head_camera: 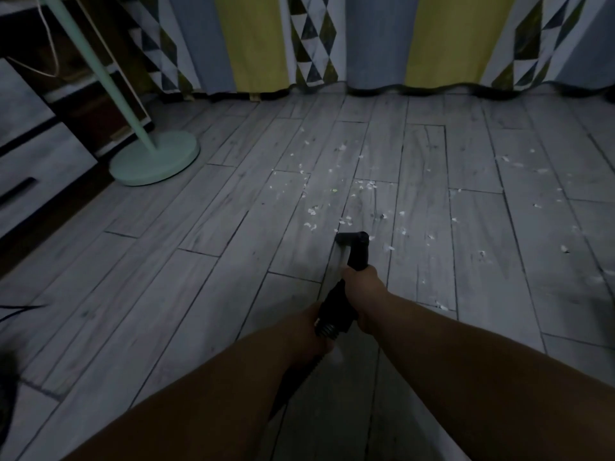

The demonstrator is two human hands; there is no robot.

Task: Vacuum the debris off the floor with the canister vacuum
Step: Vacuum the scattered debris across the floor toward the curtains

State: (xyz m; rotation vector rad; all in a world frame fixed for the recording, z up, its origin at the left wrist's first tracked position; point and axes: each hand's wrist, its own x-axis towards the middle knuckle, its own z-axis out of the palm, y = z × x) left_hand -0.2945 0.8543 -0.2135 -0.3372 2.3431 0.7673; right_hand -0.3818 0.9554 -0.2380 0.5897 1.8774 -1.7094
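Looks like early sweeping: right hand (362, 287) and left hand (314, 327) are both gripping the black canister-vacuum wand (337, 302), its black nozzle (352, 239) sitting just short of scattered white scraps (366, 185) on the grey plank floor (199, 261), probably needing pushing forward.

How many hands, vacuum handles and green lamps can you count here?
hands: 2, the left hand and the right hand
vacuum handle: 1
green lamp: 1
total: 4
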